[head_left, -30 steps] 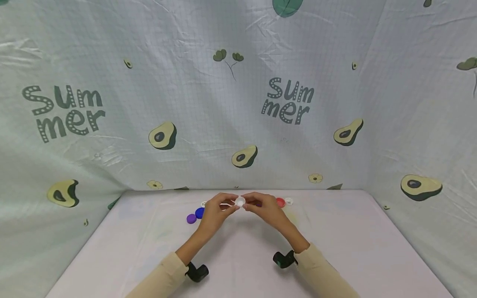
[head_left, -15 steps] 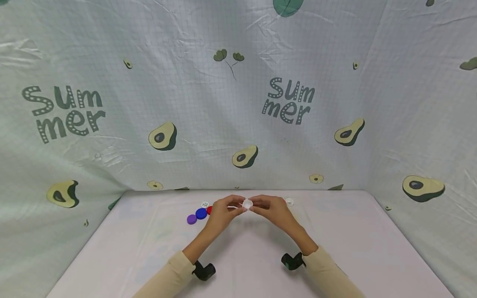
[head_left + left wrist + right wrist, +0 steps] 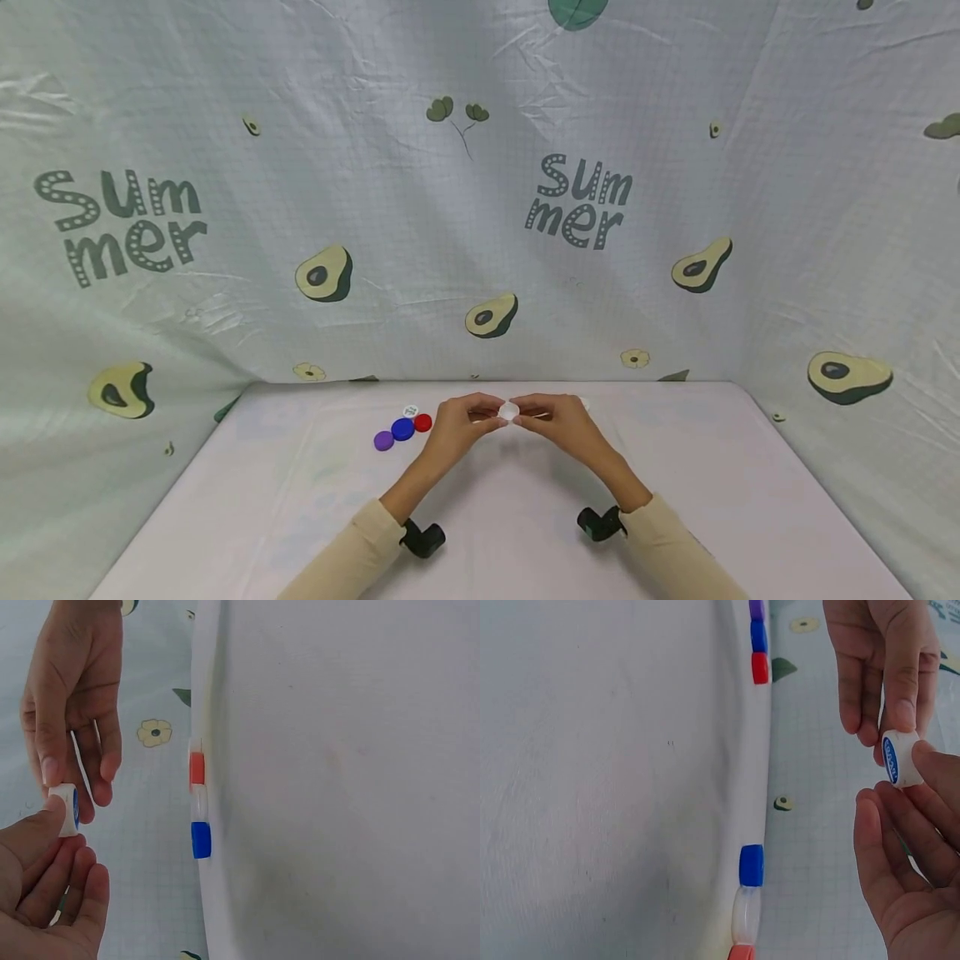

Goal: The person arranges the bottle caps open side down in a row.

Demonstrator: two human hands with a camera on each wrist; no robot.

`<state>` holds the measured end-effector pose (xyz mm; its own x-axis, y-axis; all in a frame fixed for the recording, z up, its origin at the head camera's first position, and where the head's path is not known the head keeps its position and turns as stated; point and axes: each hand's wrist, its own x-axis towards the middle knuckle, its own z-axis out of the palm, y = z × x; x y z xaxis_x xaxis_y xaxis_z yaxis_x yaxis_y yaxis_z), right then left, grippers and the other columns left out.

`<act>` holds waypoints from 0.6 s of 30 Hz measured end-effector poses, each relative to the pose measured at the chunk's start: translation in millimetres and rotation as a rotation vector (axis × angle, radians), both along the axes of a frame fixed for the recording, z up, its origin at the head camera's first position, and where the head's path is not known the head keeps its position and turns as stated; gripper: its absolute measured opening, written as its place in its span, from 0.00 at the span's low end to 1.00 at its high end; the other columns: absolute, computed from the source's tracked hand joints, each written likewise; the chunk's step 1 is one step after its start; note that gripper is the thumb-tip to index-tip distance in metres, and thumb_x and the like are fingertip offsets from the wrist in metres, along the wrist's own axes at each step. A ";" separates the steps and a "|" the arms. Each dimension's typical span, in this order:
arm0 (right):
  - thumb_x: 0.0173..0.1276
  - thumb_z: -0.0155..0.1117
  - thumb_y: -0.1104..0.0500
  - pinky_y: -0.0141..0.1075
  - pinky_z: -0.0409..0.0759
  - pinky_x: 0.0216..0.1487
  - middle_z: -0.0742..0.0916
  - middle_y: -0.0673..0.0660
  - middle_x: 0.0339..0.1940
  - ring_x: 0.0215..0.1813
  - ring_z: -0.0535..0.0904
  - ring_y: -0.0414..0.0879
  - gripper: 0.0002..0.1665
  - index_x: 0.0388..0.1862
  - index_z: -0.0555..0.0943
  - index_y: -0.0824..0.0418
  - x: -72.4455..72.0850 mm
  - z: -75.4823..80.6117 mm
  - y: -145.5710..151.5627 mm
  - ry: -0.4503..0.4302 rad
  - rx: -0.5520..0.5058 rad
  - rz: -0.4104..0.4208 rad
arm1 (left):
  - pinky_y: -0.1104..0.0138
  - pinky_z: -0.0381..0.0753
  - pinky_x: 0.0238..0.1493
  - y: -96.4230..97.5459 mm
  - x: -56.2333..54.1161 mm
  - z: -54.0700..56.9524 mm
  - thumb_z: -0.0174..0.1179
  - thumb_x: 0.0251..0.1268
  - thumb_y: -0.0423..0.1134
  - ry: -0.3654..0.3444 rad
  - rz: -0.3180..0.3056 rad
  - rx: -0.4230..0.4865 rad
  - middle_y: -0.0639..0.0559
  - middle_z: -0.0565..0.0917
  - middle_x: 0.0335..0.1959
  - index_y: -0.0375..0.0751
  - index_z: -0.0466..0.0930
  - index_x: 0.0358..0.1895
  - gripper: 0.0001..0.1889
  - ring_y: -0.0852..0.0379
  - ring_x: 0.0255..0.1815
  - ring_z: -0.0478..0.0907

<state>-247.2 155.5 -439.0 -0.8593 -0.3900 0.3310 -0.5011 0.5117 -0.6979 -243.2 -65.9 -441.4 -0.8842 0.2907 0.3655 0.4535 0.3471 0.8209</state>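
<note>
Both hands hold one white bottle cap point(image 3: 508, 412) between them, raised above the table near its far edge. My left hand point(image 3: 456, 427) pinches it from the left with thumb and fingertips. From the other side my right hand point(image 3: 561, 423) pinches the same cap. A blue printed oval shows on the cap's face point(image 3: 890, 760) in the right wrist view. In the left wrist view the cap point(image 3: 64, 810) sits edge-on between the two thumbs, the other fingers loosely bent.
Left of the hands lie a purple cap point(image 3: 384, 441), a blue cap point(image 3: 402, 429), a red cap point(image 3: 423, 422) and a white marked cap point(image 3: 410, 411). Another blue cap point(image 3: 751, 865), a whitish translucent cap point(image 3: 746, 915) and an orange-red cap point(image 3: 197, 768) line the right side. A printed curtain point(image 3: 375, 208) hangs behind.
Both hands have shifted a little to the right with the white cap. The red cap on the left has come into view, while the right-hand caps are now mostly hidden behind my right hand.
</note>
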 end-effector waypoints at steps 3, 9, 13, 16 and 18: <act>0.69 0.71 0.55 0.37 0.86 0.52 0.90 0.54 0.52 0.50 0.88 0.47 0.20 0.59 0.86 0.58 0.6 1.9 3.8 -0.002 0.006 -0.009 | 0.68 0.87 0.45 2.4 -1.2 -0.1 0.72 0.62 0.36 0.009 -0.018 -0.008 0.47 0.90 0.43 0.38 0.88 0.50 0.14 0.53 0.43 0.88; 0.69 0.72 0.56 0.38 0.87 0.49 0.90 0.55 0.50 0.50 0.88 0.47 0.20 0.58 0.86 0.58 1.8 3.3 12.8 -0.011 -0.003 -0.021 | 0.68 0.86 0.46 11.7 -5.3 -2.5 0.71 0.63 0.36 -0.004 -0.050 -0.007 0.47 0.90 0.46 0.38 0.87 0.51 0.14 0.54 0.44 0.89; 0.69 0.71 0.55 0.37 0.87 0.49 0.90 0.55 0.51 0.50 0.88 0.47 0.20 0.58 0.86 0.59 0.2 1.6 17.2 -0.016 0.007 -0.029 | 0.69 0.86 0.46 18.1 -8.0 -2.9 0.71 0.63 0.34 -0.012 -0.062 0.001 0.45 0.90 0.45 0.35 0.87 0.51 0.14 0.52 0.44 0.89; 0.69 0.71 0.56 0.38 0.87 0.49 0.90 0.55 0.50 0.50 0.88 0.48 0.20 0.57 0.86 0.60 -0.5 -0.1 20.2 -0.015 0.016 -0.035 | 0.69 0.86 0.46 22.5 -9.3 -3.6 0.71 0.63 0.34 -0.019 -0.067 0.004 0.44 0.90 0.45 0.34 0.87 0.51 0.14 0.52 0.44 0.88; 0.68 0.72 0.57 0.38 0.87 0.48 0.90 0.55 0.50 0.49 0.88 0.48 0.19 0.57 0.86 0.60 -0.6 -1.1 21.8 -0.014 0.018 -0.041 | 0.69 0.86 0.46 25.0 -9.8 -4.9 0.71 0.63 0.33 -0.024 -0.072 0.006 0.44 0.90 0.45 0.34 0.87 0.51 0.14 0.52 0.44 0.88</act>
<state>-247.8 177.3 -440.1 -0.8792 -0.3598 0.3123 -0.4697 0.5446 -0.6949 -253.0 -40.9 -446.3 -0.8698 0.3514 0.3464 0.4571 0.3096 0.8338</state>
